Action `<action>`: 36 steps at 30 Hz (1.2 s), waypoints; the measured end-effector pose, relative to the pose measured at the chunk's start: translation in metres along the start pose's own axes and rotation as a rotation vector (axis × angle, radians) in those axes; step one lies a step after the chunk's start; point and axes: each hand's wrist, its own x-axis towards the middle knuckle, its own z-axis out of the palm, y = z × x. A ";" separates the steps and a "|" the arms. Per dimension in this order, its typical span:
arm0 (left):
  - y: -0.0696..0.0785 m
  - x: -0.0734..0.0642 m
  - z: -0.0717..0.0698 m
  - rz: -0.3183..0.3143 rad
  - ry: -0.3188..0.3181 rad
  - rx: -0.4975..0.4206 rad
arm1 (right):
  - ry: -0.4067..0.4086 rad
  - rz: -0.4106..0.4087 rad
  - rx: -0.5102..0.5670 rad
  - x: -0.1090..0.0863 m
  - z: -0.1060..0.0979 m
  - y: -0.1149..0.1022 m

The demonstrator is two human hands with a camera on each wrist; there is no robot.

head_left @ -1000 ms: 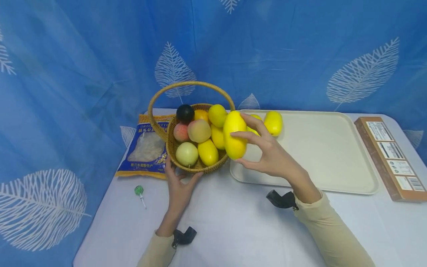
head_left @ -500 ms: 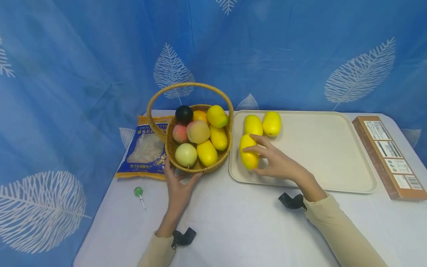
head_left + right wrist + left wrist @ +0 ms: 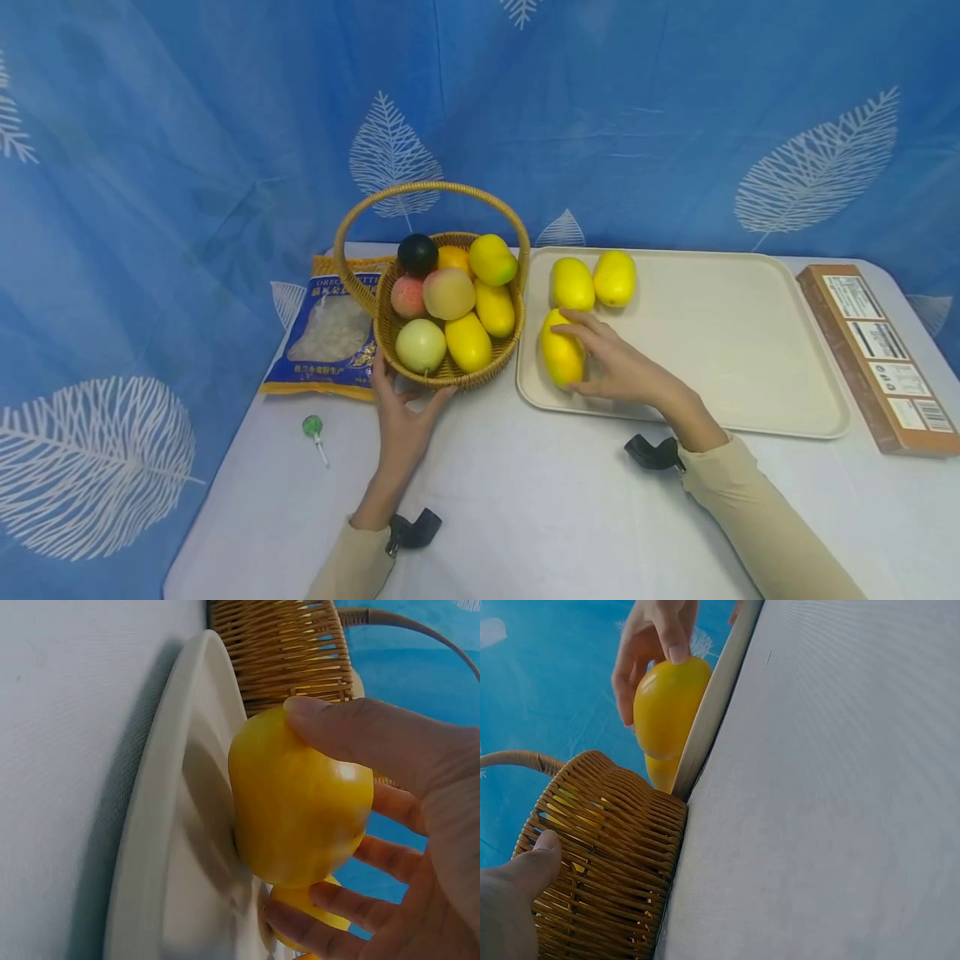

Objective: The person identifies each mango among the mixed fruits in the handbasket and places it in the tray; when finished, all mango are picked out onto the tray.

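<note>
Right hand [image 3: 618, 367] pinched smooth, oval yellow fruit [image 3: 559, 360] between thumb and fingers, at near-left corner of cream rectangular tray [image 3: 727, 342] | left hand [image 3: 405, 429] gripped near side of brown wicker basket [image 3: 472, 381] | step, as judged: setting fruit down | next move likely called for gentle, roll-free release

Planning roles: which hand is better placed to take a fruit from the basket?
Probably the right hand: it need only release the nearest yellow fruit on the tray, while the left hand holds the basket.
</note>
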 end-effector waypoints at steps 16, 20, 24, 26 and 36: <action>0.000 0.000 -0.001 0.008 0.002 0.009 | -0.047 0.001 -0.025 0.005 0.020 -0.006; 0.000 0.000 -0.001 0.008 0.001 0.006 | -0.050 0.015 -0.042 0.004 0.019 -0.006; -0.001 -0.001 -0.001 0.014 -0.001 0.006 | -0.048 0.008 -0.054 0.004 0.019 -0.005; 0.000 -0.001 -0.001 0.015 -0.001 0.010 | -0.041 -0.007 -0.060 0.005 0.018 -0.005; 0.001 0.000 -0.001 0.007 -0.005 -0.001 | 0.055 -0.098 -0.086 0.003 0.007 -0.016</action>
